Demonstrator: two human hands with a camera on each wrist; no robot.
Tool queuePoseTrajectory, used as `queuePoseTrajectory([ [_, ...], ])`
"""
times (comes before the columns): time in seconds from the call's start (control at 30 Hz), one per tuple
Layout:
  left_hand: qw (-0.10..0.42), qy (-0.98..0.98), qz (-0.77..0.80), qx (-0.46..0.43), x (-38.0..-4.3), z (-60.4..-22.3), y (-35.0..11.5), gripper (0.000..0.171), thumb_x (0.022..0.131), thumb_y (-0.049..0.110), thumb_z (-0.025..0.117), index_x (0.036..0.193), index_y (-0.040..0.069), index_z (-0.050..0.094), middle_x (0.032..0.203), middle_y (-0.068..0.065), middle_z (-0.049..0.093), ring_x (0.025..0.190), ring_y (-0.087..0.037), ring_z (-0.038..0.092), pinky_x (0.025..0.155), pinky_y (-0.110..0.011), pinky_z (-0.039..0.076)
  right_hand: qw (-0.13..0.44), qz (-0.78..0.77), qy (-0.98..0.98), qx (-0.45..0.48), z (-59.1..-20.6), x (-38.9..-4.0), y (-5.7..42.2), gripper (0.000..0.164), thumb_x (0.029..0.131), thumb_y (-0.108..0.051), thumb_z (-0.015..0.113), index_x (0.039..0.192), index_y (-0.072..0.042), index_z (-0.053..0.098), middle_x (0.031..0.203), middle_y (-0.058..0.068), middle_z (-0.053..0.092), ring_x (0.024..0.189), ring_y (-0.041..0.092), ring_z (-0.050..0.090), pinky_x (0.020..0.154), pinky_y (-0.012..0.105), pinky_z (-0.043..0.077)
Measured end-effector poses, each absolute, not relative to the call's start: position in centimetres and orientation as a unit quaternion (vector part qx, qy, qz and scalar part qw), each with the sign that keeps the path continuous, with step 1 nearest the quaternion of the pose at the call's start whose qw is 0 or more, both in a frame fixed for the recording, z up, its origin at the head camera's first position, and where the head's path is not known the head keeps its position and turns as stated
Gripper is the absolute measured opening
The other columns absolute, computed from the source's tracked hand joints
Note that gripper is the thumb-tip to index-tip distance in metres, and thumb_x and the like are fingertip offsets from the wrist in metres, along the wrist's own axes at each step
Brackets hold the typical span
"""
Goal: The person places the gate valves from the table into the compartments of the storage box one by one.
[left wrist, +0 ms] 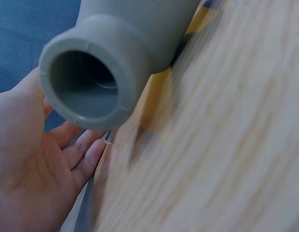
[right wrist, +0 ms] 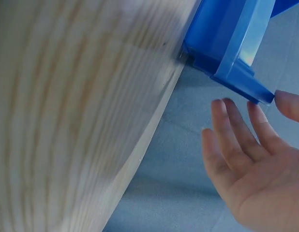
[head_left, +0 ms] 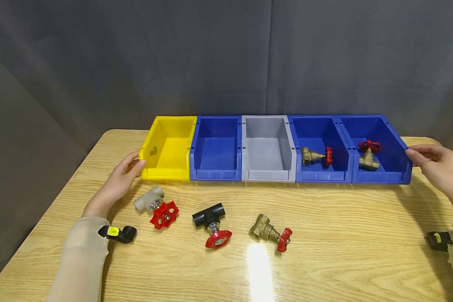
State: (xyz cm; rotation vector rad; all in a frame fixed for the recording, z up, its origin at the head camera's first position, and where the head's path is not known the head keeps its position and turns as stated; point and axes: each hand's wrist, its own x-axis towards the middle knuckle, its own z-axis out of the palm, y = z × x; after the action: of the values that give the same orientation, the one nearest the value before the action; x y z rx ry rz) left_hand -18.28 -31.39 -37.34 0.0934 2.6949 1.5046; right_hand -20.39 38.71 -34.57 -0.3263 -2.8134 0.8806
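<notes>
A row of five bins (head_left: 265, 175) stands edge to edge at the far side of the table (head_left: 343, 260), held at both ends by a person. The left hand (head_left: 115, 180) grips the outer side of the yellow bin (head_left: 170, 147), thumb over the rim near the front corner, other fingers partly hidden. The right hand (head_left: 443, 165) pinches the rim of the end blue bin (head_left: 381, 178) between thumb and index fingertip, the remaining fingers spread loosely and free of it. Taking opposite ends probably helps keep the row straight; the low fronts face the person, seemingly for easy access. Brass valves lie in the end blue bin and in the inner blue bin (head_left: 322, 176) beside it. Nearer the person, the grey valve (head_left: 154, 205), black valve (head_left: 212, 224) and loose brass valve (head_left: 269, 230) lie apart, likely spaced for separate pickup. A dark curtain (head_left: 211, 58) hangs behind.
</notes>
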Motion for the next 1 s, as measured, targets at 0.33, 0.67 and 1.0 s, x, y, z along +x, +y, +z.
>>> queuePoseTrajectory([
  [0.33,0.028,0.871,0.490,0.019,-17.8,-36.8,-31.4,0.064,0.107,0.042,0.038,0.157,0.007,0.022,0.150,-0.027,0.037,0.134,-0.041,0.039,0.111,-0.059,0.030,0.079,0.306,-0.946,-0.068,-36.2,-21.5,40.4,0.067,0.102,-0.051,0.040,0.139,0.004,0.050,0.108,0.010,0.069,0.091,0.023,0.065,0.059,0.029,0.052],
  [0.67,0.007,0.877,0.480,0.012,-17.7,-36.6,-31.1,0.067,0.106,0.040,0.043,0.155,0.000,0.024,0.152,-0.026,0.034,0.136,-0.042,0.037,0.108,-0.056,0.036,0.042,0.299,-0.950,-0.077,-34.6,-20.3,38.1,0.073,0.105,-0.045,0.034,0.139,0.019,0.040,0.128,0.045,0.046,0.105,0.045,0.059,0.064,0.030,0.054],
  [1.0,-0.048,0.899,0.435,0.010,-17.8,-35.4,-30.4,0.066,0.104,0.046,0.043,0.153,0.003,0.032,0.150,-0.025,0.038,0.135,-0.043,0.036,0.105,-0.061,0.033,0.056,0.277,-0.955,-0.092,-35.1,-20.9,39.3,0.081,0.100,-0.059,0.034,0.142,0.009,0.044,0.124,0.032,0.059,0.089,0.031,0.063,0.066,0.047,0.053],
])
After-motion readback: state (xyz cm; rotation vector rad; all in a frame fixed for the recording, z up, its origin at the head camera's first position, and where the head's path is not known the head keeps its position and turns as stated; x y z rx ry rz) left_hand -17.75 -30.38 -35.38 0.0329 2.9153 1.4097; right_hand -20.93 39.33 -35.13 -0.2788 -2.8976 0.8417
